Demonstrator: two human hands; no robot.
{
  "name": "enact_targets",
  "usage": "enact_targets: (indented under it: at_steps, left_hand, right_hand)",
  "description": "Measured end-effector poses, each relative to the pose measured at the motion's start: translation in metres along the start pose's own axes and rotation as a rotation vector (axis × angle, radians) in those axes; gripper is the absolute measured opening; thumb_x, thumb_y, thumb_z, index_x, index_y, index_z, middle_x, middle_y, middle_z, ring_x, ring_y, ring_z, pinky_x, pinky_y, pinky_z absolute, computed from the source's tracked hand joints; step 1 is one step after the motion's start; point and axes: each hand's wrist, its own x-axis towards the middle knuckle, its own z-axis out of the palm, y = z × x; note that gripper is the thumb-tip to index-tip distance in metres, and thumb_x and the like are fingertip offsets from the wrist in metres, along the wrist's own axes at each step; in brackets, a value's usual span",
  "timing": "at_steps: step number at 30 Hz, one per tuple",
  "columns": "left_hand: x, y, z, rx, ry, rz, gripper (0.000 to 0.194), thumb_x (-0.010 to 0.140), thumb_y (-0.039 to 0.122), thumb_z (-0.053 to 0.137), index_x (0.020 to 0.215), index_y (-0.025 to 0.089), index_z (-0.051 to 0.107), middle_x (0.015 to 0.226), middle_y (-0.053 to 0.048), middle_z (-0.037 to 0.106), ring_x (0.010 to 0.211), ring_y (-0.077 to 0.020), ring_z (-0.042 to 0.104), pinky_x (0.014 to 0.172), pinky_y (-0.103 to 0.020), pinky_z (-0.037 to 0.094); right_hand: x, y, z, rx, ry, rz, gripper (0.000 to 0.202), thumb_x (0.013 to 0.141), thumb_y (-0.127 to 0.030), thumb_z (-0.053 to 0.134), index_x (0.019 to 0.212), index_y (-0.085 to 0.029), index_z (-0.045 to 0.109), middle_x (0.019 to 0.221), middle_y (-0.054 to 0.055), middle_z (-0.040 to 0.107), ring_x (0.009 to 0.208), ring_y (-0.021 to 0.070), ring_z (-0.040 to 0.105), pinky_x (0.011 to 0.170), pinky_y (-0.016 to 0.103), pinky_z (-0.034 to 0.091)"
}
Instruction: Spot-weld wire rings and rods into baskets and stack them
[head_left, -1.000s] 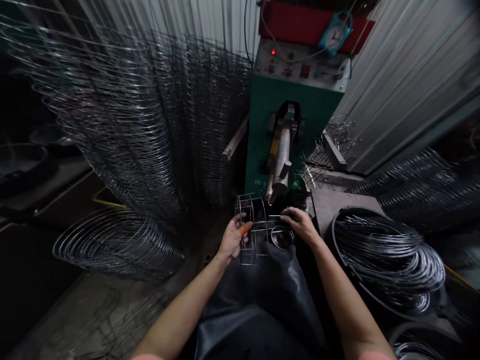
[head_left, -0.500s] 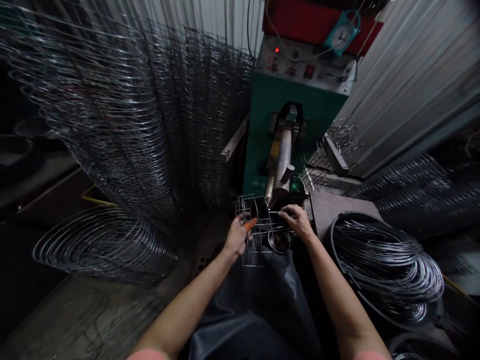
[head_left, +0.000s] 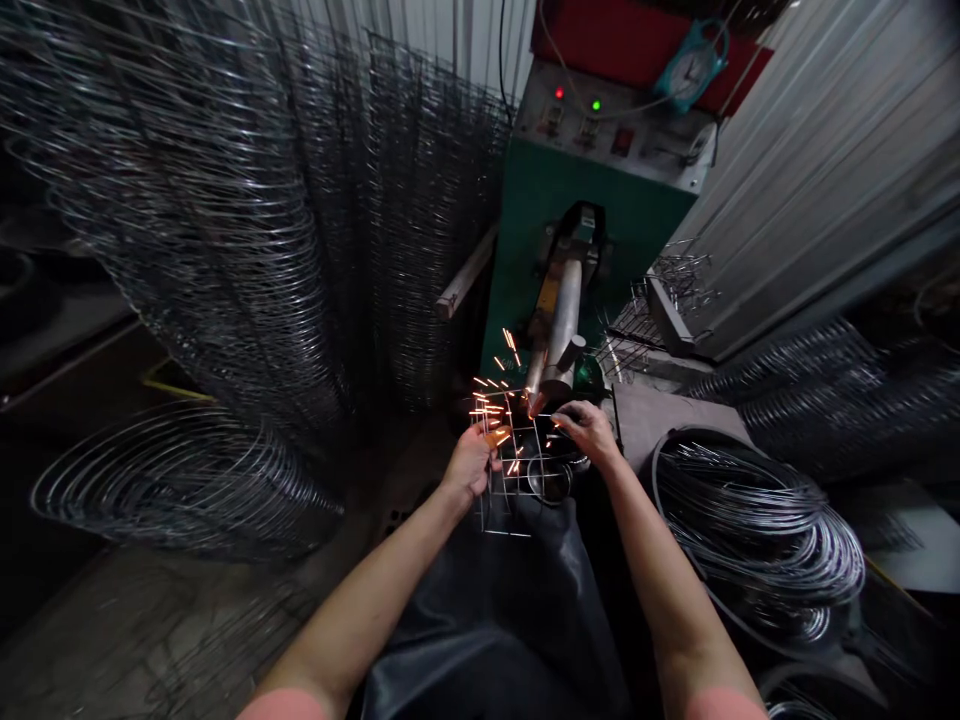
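Note:
My left hand [head_left: 468, 462] is closed around the left side of a small wire frame [head_left: 506, 532], with an orange cover on its thumb or a finger. My right hand [head_left: 589, 430] pinches the end of a thin wire [head_left: 550, 416] at the frame's upper right. Frame and wire meet under the pointed tip of a spot welder [head_left: 564, 310], a green machine with a metal arm. Orange sparks [head_left: 489, 408] spray from the tip over the frame and my left hand. A round metal bowl [head_left: 551, 482] lies partly hidden beneath the frame.
Tall stacks of wire rings [head_left: 225, 230] rise on the left, with a leaning ring pile [head_left: 172, 480] in front. At right stands a tub [head_left: 657, 470] full of wire hoops [head_left: 757, 520]. Finished-looking wire pieces [head_left: 667, 290] hang beside the machine. A blue clock [head_left: 691, 72] sits on top.
Sparks have appeared at the welder's tip, and a green lamp has lit beside the red one. Both hands keep their grip almost in place; the view has shifted slightly.

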Motion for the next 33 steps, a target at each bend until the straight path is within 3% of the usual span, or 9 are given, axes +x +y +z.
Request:
enact_targets:
  at_steps: [2, 5, 7, 10, 19, 33]
  left_hand:
    - [0.0, 0.001, 0.0, -0.003, 0.016, -0.017, 0.048, 0.051, 0.022, 0.079, 0.088, 0.017, 0.047, 0.052, 0.01, 0.039, 0.038, -0.0021, 0.03, 0.035, -0.015, 0.019]
    - [0.001, 0.001, 0.0, -0.011, 0.026, -0.016, 0.047, 0.052, 0.02, 0.079, 0.088, 0.016, 0.049, 0.053, 0.009, 0.041, 0.039, -0.002, 0.03, 0.035, -0.015, 0.02]
    - [0.0, 0.001, 0.0, -0.024, 0.005, -0.005, 0.048, 0.05, 0.021, 0.08, 0.088, 0.016, 0.049, 0.056, 0.009, 0.042, 0.039, -0.0014, 0.029, 0.035, -0.015, 0.021]
    - [-0.002, -0.002, 0.001, -0.036, -0.016, 0.045, 0.053, 0.048, 0.023, 0.081, 0.089, 0.016, 0.049, 0.057, 0.01, 0.041, 0.039, -0.001, 0.028, 0.035, -0.015, 0.021]
    - [0.001, -0.001, -0.002, -0.069, 0.028, 0.135, 0.059, 0.047, 0.027, 0.081, 0.093, 0.018, 0.046, 0.055, 0.012, 0.038, 0.039, -0.0019, 0.029, 0.036, -0.015, 0.021]
    - [0.017, 0.003, 0.001, -0.11, 0.044, 0.114, 0.054, 0.046, 0.022, 0.08, 0.089, 0.017, 0.048, 0.054, 0.011, 0.04, 0.04, -0.002, 0.029, 0.035, -0.015, 0.021]
  right_hand:
    - [-0.006, 0.0, -0.004, -0.028, 0.009, -0.03, 0.028, 0.081, -0.048, 0.054, 0.078, -0.022, 0.066, 0.08, 0.005, 0.065, 0.081, 0.0214, 0.057, 0.078, 0.035, 0.043]
    - [-0.025, 0.007, -0.016, -0.051, 0.046, -0.066, 0.031, 0.079, -0.05, 0.058, 0.092, -0.023, 0.065, 0.107, 0.008, 0.061, 0.105, 0.026, 0.051, 0.091, 0.042, 0.038]
    - [-0.04, 0.016, -0.024, -0.055, 0.054, -0.046, 0.032, 0.077, -0.053, 0.058, 0.083, -0.023, 0.065, 0.118, 0.009, 0.055, 0.115, 0.0287, 0.043, 0.096, 0.046, 0.033]
    - [-0.052, 0.024, -0.026, -0.018, 0.061, -0.001, 0.037, 0.078, -0.055, 0.055, 0.065, -0.021, 0.06, 0.119, 0.009, 0.054, 0.117, 0.0289, 0.042, 0.097, 0.047, 0.032]
    - [-0.022, 0.001, 0.0, -0.03, 0.063, -0.071, 0.032, 0.081, -0.049, 0.056, 0.064, -0.022, 0.061, 0.115, 0.006, 0.055, 0.114, 0.027, 0.04, 0.097, 0.047, 0.03]
    - [-0.004, 0.013, 0.002, -0.027, 0.032, -0.021, 0.033, 0.081, -0.049, 0.055, 0.063, -0.022, 0.062, 0.115, 0.006, 0.057, 0.115, 0.0287, 0.037, 0.096, 0.048, 0.028]
